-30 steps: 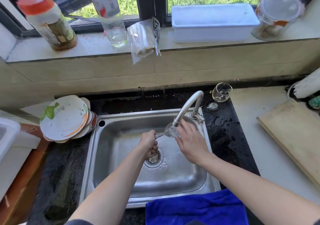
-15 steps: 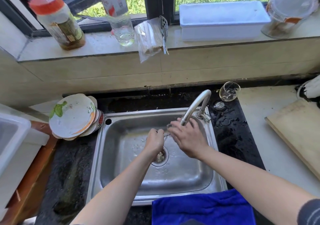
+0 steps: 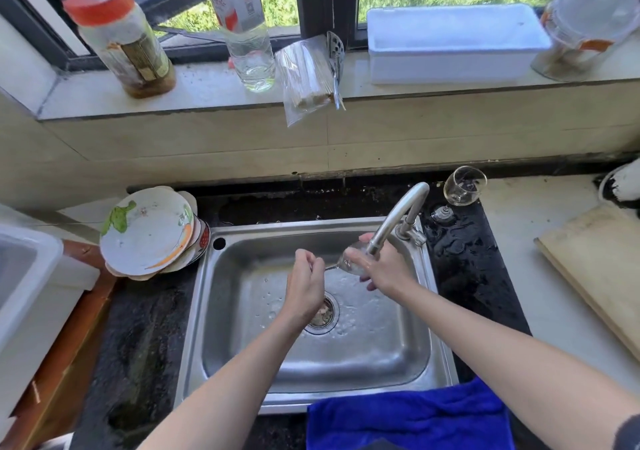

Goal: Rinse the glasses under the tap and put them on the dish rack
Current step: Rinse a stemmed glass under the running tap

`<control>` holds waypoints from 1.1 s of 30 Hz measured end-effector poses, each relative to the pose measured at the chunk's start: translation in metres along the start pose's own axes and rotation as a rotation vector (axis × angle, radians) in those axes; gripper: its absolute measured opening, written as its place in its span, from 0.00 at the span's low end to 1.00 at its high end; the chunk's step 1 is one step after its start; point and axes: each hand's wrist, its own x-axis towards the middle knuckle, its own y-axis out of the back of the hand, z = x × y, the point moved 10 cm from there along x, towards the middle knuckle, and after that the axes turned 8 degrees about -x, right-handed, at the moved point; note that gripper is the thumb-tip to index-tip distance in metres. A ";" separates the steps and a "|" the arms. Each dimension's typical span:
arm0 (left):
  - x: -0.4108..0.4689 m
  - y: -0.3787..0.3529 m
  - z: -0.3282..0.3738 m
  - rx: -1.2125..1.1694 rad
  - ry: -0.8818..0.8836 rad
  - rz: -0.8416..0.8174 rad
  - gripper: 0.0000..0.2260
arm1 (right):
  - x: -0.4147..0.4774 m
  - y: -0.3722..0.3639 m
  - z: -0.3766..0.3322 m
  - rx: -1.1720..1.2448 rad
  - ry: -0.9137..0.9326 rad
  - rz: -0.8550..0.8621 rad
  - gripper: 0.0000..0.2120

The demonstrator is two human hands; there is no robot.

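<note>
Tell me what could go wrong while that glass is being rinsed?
1. The glass sits right by the metal tap; a bump could chip it.
2. The left hand pinches only the thin stem while the right hand cups the wet bowl; it might slip into the steel sink.
3. The second glass on the counter looks tipped on its side and could roll.

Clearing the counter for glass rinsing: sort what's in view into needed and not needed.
Job: stemmed glass, gripped by left hand and right hand; tap; sink; second glass by the tap.
Lying about: stacked plates; blue towel; cutting board; clear bottle.
</note>
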 end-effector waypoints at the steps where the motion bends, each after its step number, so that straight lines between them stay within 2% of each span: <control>1: 0.002 -0.005 -0.014 -0.160 0.154 -0.049 0.07 | 0.001 0.008 -0.005 -0.076 0.073 0.042 0.20; 3: -0.005 -0.020 -0.040 -0.356 0.457 -0.147 0.08 | 0.000 0.018 -0.017 -0.339 0.225 0.103 0.22; 4: -0.006 -0.024 -0.043 -0.332 0.493 -0.170 0.07 | -0.002 0.016 -0.020 -0.460 0.289 0.106 0.23; 5: -0.004 -0.026 -0.041 -0.263 0.457 -0.170 0.06 | -0.005 0.013 -0.023 -0.589 0.348 0.115 0.23; 7: 0.001 -0.017 -0.029 -0.072 0.269 -0.090 0.07 | -0.012 0.006 -0.025 -0.885 0.460 0.168 0.24; 9: 0.000 -0.010 -0.014 0.083 0.104 -0.044 0.08 | -0.010 0.007 -0.023 -1.021 0.493 0.194 0.25; 12: -0.002 -0.008 -0.003 0.219 -0.044 -0.029 0.09 | -0.002 0.027 -0.018 -0.966 0.281 0.221 0.20; 15: -0.002 -0.005 0.005 0.254 -0.093 -0.002 0.10 | -0.010 0.007 -0.032 -1.035 0.460 0.193 0.22; 18: -0.001 0.000 0.009 0.262 -0.131 0.029 0.10 | -0.002 0.023 -0.018 -0.932 0.325 0.139 0.21; 19: -0.001 0.001 0.011 0.257 -0.135 0.031 0.10 | 0.000 0.028 -0.018 -0.925 0.308 0.155 0.20; 20: 0.000 -0.001 0.009 0.253 -0.116 0.023 0.10 | -0.003 0.025 -0.022 -0.935 0.370 0.170 0.20; 22: 0.005 -0.007 -0.004 0.120 0.034 -0.019 0.09 | -0.011 0.006 -0.030 -0.969 0.520 0.083 0.26; 23: 0.006 -0.013 -0.016 -0.027 0.175 -0.059 0.09 | -0.010 0.002 -0.027 -0.942 0.526 0.026 0.28; 26: -0.011 -0.037 -0.049 -0.451 0.613 -0.177 0.10 | 0.004 0.020 -0.006 -0.405 0.244 -0.033 0.24; 27: -0.016 -0.041 -0.052 -0.522 0.680 -0.210 0.10 | 0.008 0.021 -0.001 -0.251 0.175 -0.040 0.22; 28: -0.019 -0.044 -0.053 -0.542 0.706 -0.241 0.11 | 0.008 0.020 -0.003 -0.220 0.149 -0.042 0.20; 30: -0.014 -0.038 -0.053 -0.372 0.628 -0.247 0.09 | 0.007 0.016 -0.004 -0.280 0.104 -0.047 0.19; 32: -0.005 -0.027 -0.046 -0.176 0.457 -0.167 0.06 | 0.003 0.018 -0.012 -0.371 0.077 -0.017 0.20; 33: -0.002 -0.023 -0.043 -0.163 0.405 -0.127 0.06 | 0.001 0.019 -0.015 -0.378 0.062 0.020 0.20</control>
